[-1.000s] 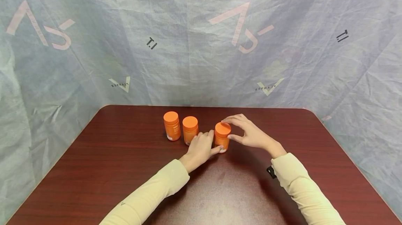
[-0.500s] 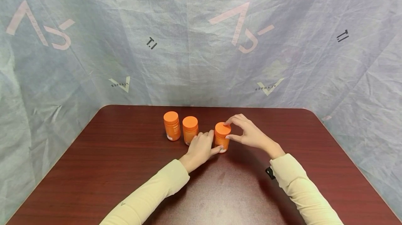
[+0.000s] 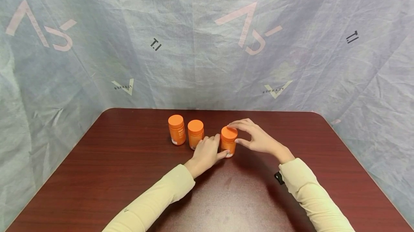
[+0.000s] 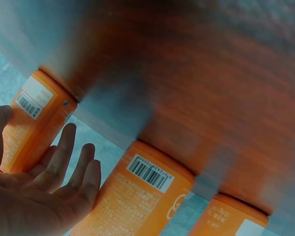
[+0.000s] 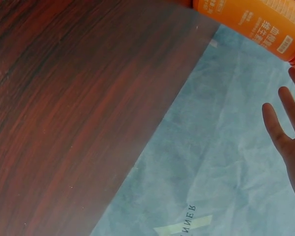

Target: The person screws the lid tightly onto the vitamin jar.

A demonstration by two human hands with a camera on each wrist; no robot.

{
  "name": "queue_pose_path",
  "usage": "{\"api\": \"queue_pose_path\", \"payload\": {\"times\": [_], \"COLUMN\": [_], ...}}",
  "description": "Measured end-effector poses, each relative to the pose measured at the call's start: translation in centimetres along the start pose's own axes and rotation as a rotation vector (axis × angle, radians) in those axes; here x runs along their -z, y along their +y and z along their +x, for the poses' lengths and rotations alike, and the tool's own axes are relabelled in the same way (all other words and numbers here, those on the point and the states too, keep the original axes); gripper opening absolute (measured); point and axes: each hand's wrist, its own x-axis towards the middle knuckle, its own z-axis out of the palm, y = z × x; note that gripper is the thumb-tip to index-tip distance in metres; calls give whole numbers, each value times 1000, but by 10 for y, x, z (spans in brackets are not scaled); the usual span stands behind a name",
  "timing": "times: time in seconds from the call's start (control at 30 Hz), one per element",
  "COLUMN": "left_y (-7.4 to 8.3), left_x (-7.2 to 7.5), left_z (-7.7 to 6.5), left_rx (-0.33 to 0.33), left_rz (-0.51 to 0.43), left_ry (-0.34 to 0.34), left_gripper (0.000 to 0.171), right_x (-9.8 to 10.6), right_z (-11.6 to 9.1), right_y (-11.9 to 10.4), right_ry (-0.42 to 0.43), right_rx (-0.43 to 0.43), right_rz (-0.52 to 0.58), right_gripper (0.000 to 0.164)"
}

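Note:
In the head view, an orange pill bottle (image 3: 228,147) stands upright on the table with its orange lid (image 3: 229,133) on. My left hand (image 3: 207,151) grips the body of this bottle low down, thumb in front and fingers behind. My right hand (image 3: 260,139) pinches the lid, fingers over its far top edge and thumb at the near right side. Another bottle (image 3: 196,138) stands just left, close behind the left hand's knuckles. Farther left is a third, similar bottle (image 3: 177,131). The left wrist view shows the gripped bottle (image 4: 37,118) with a barcode label.
A dark red-brown wooden table (image 3: 136,167) carries the bottles. A grey-blue printed cloth (image 3: 194,63) hangs behind and at both sides of it. Something small and black (image 3: 279,177) shows at the right sleeve's cuff.
My right fingers slid inward around the lid's rim half a second ago and are now back toward its far edge. The left hand and all bottles hold their places.

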Motion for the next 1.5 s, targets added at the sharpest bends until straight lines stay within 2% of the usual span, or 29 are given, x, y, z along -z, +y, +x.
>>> {"api": "queue_pose_path", "payload": {"times": [0.17,0.43,0.77,1.07,1.2,1.5], "left_y": [0,1,1,0,1,1], "left_x": [1,0,0,1,1,1], "left_z": [0,0,0,0,0,-1], "left_rx": [2,-4,-2,-7,-9,-20], "left_rz": [1,9,2,-6,1,19], "left_ry": [-10,7,1,8,14,47], "left_gripper": [62,61,62,56,57,55], "right_x": [0,-2,-1,1,1,0], "right_z": [1,3,1,0,1,4], "right_y": [1,0,3,0,0,-5], "right_ry": [-11,65,26,-12,0,49], "right_rx": [11,-21,-26,-7,-1,-75], "right_rz": [0,-27,-28,3,-5,-53], "right_gripper": [43,40,49,43,40,39]}}
